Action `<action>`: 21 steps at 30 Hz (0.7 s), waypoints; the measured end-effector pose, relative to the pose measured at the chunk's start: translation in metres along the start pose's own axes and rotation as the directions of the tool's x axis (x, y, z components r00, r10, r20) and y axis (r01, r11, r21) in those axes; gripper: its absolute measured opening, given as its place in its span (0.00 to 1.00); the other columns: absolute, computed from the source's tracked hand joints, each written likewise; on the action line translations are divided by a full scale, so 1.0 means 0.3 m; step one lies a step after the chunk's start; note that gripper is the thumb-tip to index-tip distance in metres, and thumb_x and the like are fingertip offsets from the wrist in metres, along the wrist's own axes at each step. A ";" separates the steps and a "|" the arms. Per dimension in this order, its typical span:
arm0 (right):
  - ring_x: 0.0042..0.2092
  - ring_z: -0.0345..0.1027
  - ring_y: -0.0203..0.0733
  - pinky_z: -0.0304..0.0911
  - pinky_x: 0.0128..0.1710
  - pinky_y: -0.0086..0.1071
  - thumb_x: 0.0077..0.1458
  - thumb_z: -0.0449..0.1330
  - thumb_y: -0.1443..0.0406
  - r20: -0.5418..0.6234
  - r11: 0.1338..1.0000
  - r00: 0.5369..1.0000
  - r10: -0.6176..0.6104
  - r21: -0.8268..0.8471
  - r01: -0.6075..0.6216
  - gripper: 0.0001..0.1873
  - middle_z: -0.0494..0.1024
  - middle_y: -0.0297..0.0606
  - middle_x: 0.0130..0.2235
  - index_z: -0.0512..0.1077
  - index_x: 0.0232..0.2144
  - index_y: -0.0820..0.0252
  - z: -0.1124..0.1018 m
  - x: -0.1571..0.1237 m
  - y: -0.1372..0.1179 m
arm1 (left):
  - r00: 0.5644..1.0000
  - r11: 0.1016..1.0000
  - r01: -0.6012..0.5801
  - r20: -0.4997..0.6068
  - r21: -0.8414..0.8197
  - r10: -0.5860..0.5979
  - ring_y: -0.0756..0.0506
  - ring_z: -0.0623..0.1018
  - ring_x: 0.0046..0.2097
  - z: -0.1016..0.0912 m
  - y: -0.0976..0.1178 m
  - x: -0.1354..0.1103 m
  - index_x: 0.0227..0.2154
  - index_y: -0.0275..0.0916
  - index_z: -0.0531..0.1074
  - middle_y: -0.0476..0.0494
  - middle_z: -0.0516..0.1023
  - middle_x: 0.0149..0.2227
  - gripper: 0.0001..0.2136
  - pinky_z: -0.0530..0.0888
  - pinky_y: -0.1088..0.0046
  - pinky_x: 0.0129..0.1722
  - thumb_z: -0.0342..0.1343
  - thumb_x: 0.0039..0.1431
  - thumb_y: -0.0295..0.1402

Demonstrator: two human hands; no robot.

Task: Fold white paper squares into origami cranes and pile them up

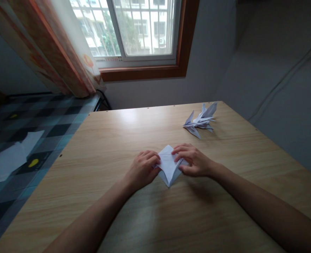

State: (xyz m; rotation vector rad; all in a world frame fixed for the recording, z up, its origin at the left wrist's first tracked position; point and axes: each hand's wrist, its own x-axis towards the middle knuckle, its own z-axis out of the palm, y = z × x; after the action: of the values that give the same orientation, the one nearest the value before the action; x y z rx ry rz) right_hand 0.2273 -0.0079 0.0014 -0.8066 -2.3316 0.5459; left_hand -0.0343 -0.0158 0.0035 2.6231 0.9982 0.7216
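Observation:
Between my hands, at the middle of the wooden table [113,140], is a white sheet of origami paper [168,162] folded into a diamond. Its layers part near the lower corner, and creases run across the top. My left hand [145,167] grips the left corner with the thumb below and curled fingers above. On the right side, my right hand [190,160] pinches the other corner, its fingertips lying on the upper face. Part of each side corner is hidden under my fingers.
Several folded white paper pieces [201,120] with pointed tips lie in a pile at the table's back right. To the left, loose white paper sheets [13,156] rest on a checked cloth [50,116]. A window [144,31] and curtain [50,45] are behind.

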 end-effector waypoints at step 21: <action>0.32 0.67 0.41 0.61 0.33 0.33 0.63 0.52 0.69 0.051 0.902 0.996 -0.073 -0.423 0.087 0.13 0.77 0.42 0.32 0.71 0.28 0.59 -0.006 -0.046 -0.019 | 0.990 0.985 -0.133 0.059 0.112 0.127 0.42 0.75 0.39 -0.020 0.018 0.003 0.34 0.38 0.69 0.39 0.76 0.38 0.23 0.70 0.64 0.42 0.52 0.57 0.57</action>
State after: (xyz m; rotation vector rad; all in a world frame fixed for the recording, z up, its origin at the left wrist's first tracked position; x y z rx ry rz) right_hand 0.2350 -0.0209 0.0000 -0.8917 -2.5410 0.0064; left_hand -0.0338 -0.0189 0.0110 2.8140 0.8860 0.6383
